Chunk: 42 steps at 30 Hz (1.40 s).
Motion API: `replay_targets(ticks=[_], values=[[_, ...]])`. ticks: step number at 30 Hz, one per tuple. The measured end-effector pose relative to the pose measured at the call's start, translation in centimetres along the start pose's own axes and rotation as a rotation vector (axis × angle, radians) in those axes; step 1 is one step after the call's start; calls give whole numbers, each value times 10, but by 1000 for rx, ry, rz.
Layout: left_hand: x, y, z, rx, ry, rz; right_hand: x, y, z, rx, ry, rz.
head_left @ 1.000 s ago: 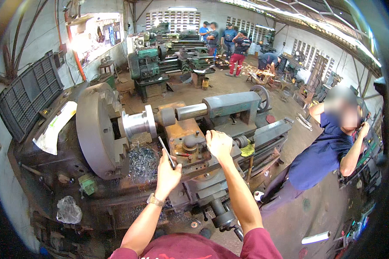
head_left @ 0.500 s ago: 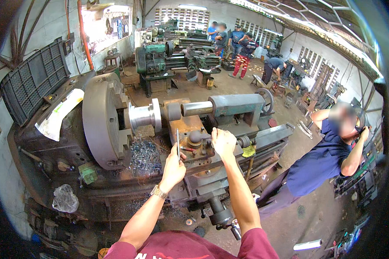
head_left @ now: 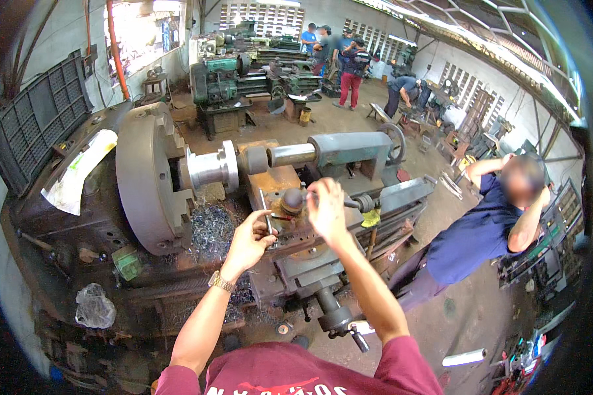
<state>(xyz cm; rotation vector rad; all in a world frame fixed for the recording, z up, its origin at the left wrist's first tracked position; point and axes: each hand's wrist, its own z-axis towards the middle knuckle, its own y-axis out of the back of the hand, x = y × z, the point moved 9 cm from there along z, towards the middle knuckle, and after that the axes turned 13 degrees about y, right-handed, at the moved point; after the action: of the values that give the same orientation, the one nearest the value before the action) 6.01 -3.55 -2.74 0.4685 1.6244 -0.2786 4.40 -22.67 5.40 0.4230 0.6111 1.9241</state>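
Note:
My left hand (head_left: 249, 238) pinches a slim metal bar (head_left: 268, 222), which stands nearly upright beside the tool post of a large lathe. At the tool post, my right hand (head_left: 328, 209) is by the round-topped clamp handle (head_left: 292, 199), fingers stretched out and loose; the palm side is hidden. Left of my hands, a shiny flanged metal cylinder (head_left: 207, 168) sits in the jaws of the big lathe chuck (head_left: 141, 181). The tailstock (head_left: 349, 146) lies to its right, its spindle pointing at the cylinder.
Metal shavings (head_left: 212, 230) are heaped below the chuck. A cross-slide crank (head_left: 336, 318) projects toward me. A person in a navy shirt (head_left: 464, 240) stands close on the right. Other people and a green lathe (head_left: 219, 80) are farther back. A plastic bag (head_left: 95, 306) hangs at left.
My right hand has gone from a closed grip on the clamp handle to stretched fingers. My left hand still holds the bar, now tilted slightly. The view has shifted a little.

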Motion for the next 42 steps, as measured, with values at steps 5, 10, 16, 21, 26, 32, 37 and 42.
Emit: replay_targets(ticks=[5, 10, 16, 21, 26, 32, 37, 42], values=[[-21, 14, -5, -46, -373, 516, 75, -63, -45, 343, -199, 427], [-30, 38, 9, -203, -458, 729, 87, -72, -49, 281, -269, 463], [-47, 49, 18, 4, -446, 620, 70, -33, -1, 356, -166, 392], [-26, -11, -8, 195, -308, 267, 76, -24, 15, 372, -145, 435], [-17, -10, -11, 276, -90, -55, 59, -23, 2, 218, -494, 761], [-47, 1, -4, 219, -195, 124, 69, 4, 26, 53, -316, 892], [-51, 2, -1, 170, -239, 29, 79, 19, 38, 31, -116, 734], [-38, 9, 4, 70, -246, 92, 83, 15, 38, 294, -40, 814]])
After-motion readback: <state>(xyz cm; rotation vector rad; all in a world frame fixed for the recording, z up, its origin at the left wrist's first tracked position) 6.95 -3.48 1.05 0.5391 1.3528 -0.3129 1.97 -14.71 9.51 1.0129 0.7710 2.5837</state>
